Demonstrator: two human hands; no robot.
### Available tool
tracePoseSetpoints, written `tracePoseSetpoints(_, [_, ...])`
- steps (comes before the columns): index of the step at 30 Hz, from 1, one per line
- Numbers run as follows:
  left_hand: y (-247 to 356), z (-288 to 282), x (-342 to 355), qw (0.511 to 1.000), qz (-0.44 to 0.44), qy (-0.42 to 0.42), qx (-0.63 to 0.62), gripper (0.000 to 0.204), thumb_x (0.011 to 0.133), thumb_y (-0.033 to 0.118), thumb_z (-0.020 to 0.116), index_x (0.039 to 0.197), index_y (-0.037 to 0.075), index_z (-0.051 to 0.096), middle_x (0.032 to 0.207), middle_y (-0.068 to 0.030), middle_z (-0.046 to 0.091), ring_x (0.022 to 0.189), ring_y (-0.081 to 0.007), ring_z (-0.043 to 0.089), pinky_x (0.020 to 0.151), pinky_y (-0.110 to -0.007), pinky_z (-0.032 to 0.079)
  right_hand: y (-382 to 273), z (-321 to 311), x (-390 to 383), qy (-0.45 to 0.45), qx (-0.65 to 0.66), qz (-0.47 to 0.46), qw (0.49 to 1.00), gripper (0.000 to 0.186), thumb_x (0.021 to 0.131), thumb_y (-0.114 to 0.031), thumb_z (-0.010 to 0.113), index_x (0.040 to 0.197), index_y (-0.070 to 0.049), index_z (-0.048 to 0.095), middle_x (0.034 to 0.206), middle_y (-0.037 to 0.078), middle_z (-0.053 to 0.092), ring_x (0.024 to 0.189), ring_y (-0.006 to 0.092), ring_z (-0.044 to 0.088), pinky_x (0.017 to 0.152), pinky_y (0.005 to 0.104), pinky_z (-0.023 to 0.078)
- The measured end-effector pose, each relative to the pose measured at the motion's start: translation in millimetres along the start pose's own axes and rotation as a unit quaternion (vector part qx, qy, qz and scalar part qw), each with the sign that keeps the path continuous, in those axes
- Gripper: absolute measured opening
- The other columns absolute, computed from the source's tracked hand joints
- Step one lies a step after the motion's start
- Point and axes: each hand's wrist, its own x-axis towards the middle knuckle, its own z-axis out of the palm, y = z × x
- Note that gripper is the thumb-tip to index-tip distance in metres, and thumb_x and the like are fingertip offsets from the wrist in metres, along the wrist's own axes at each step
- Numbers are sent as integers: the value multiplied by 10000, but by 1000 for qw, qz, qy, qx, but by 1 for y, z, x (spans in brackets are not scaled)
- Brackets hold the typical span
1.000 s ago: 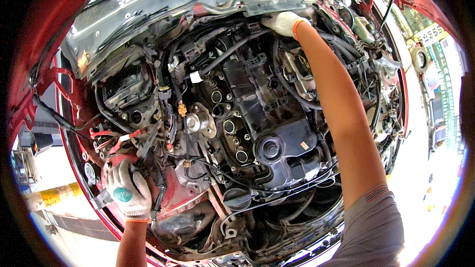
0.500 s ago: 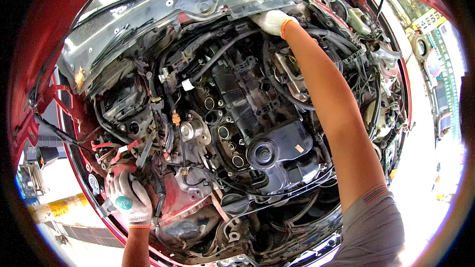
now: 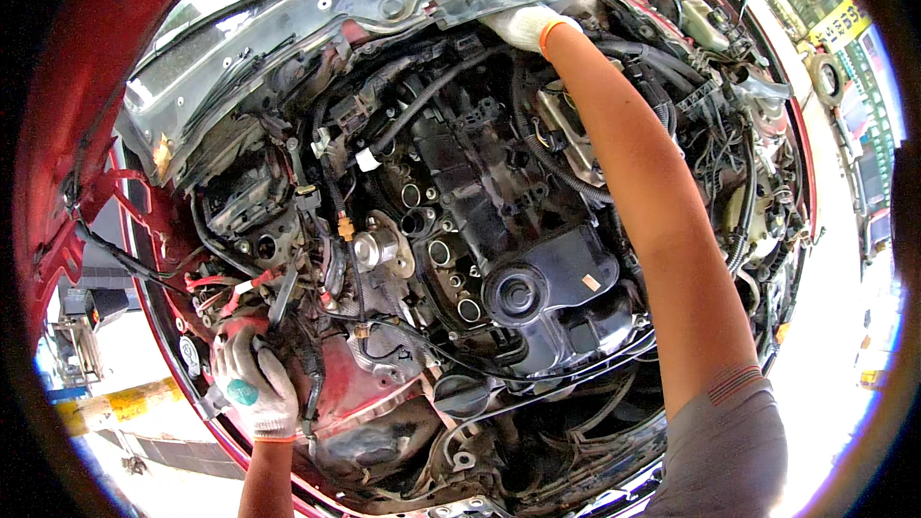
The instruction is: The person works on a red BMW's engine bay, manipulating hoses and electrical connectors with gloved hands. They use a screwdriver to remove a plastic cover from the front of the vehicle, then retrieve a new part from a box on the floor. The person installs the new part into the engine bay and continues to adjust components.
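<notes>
My right arm reaches far across the engine. Its white-gloved hand, my right hand (image 3: 526,29), is at the rear edge of the bay, at the lip of the grey cowl panel (image 3: 403,2). Its fingers go behind that lip and are hidden. Lower left, my left hand (image 3: 254,390), in a white knit glove with a green round patch, rests back-up on the red inner bodywork near the bay's side. Its fingers lie stretched over the surface and hold nothing visible. Between the hands sits the black engine cover (image 3: 552,278) with its round cap.
Red wires (image 3: 240,295) and a silver round part (image 3: 375,250) lie near the left hand. Dark hoses (image 3: 441,86) run along the back. A red raised hood (image 3: 82,86) edges the left side. A tyre (image 3: 827,77) stands beyond the right fender.
The view has shifted slightly, so the engine appears a little farther right. Both hands stay at nearly the same spots on the car.
</notes>
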Motion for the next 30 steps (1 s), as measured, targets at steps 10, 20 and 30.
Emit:
tracePoseSetpoints(10, [79,-29,82,957,30,109,-268,415,895,15,455,1267,-102,596,1334,-275,598,1218,-428,588,1068,-503,454,59,-18,5,-121,842,232,472,552,1096,-451,303,1539,-141,412,1612,60,417,1471,248,403,1235,466,309])
tracePoseSetpoints(20, [184,106,298,959,169,89,-208,396,936,284,626,1281,91,652,1173,-158,686,1036,-370,662,940,-483,526,124,14,-39,-187,962,65,185,661,895,-506,632,1386,-64,600,1447,176,592,1330,326,543,1147,382,392])
tracePoseSetpoints(30, [198,123,289,949,159,192,-192,335,900,253,643,1196,107,700,1088,-125,703,948,-332,674,839,-463,537,110,3,-52,-145,960,195,142,495,898,-387,676,1240,-30,703,1211,165,733,1117,278,665,1026,358,480])
